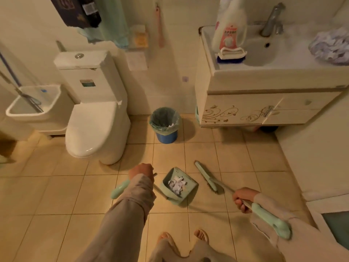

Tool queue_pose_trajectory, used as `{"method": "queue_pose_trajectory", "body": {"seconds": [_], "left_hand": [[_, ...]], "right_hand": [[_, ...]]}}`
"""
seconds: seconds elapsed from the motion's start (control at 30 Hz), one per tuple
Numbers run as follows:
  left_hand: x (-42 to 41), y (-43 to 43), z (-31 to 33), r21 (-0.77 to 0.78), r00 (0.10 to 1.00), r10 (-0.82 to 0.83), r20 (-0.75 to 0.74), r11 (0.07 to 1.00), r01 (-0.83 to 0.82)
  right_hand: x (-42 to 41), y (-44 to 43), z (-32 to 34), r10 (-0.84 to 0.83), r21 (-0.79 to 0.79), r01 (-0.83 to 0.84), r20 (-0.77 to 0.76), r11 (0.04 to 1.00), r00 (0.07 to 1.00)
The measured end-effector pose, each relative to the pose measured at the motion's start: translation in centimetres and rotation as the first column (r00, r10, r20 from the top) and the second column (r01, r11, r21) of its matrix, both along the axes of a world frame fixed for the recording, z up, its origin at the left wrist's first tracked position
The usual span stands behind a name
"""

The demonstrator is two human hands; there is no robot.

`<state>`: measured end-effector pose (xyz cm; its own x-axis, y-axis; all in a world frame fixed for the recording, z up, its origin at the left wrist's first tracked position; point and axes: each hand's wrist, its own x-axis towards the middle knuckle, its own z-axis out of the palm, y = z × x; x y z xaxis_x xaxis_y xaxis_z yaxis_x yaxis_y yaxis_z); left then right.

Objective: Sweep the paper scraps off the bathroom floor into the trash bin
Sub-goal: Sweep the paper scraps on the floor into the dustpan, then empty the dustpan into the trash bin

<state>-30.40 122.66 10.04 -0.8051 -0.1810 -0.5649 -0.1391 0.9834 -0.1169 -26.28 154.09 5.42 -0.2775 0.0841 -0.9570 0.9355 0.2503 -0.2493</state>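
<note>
Torn white paper scraps [177, 184] fill the mint plastic dustpan [179, 184] (near the blue lined trash bin [165, 124]); left hand [141, 170] probably grips its handle, right hand [243, 198] clamps the mint broom [206, 178].

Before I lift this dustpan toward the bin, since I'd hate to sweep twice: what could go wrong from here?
The paper scraps lie loose in the dustpan, near its open lip, so tilting it on the way could spill them back onto the tiles. The trash bin has a narrow mouth with a loose bag liner, so scraps may miss or catch on the liner. The broom, held in your right hand, angles close beside the dustpan and could knock it as your left hand lifts.
</note>
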Motion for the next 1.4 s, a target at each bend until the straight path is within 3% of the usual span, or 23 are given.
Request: {"method": "queue_pose_trajectory", "body": {"seconds": [0.13,0.5,0.87,1.07,1.4], "left_hand": [[0.8,-2.7,0.9,-0.032,0.999,0.038,-0.025,0.999,-0.039],[1.4,-11.0,3.1,-0.148,0.986,0.128,-0.111,0.979,-0.144],[0.7,-10.9,5.3,-0.063,0.931,0.308,-0.195,0.943,-0.325],[-0.4,-10.5,8.1,-0.016,0.875,0.370,-0.312,0.919,-0.394],[-1.6,-9.9,12.9,-0.063,0.834,0.304,-0.461,0.926,-0.373]], "right_hand": [[-1.1,-0.9,-2.2,-0.085,-0.098,0.085,0.003,0.992,0.996],[-3.5,-8.3,-6.2,-0.087,-0.259,0.089,0.016,0.962,0.996],[-7.8,-9.3,-2.8,-0.076,-0.322,0.095,0.070,0.942,0.995],[-9.3,-9.0,-3.0,-0.174,-0.424,0.184,0.063,0.887,0.983],[-9.7,-12.7,1.2,-0.275,-0.360,0.269,0.035,0.893,0.961]]}}
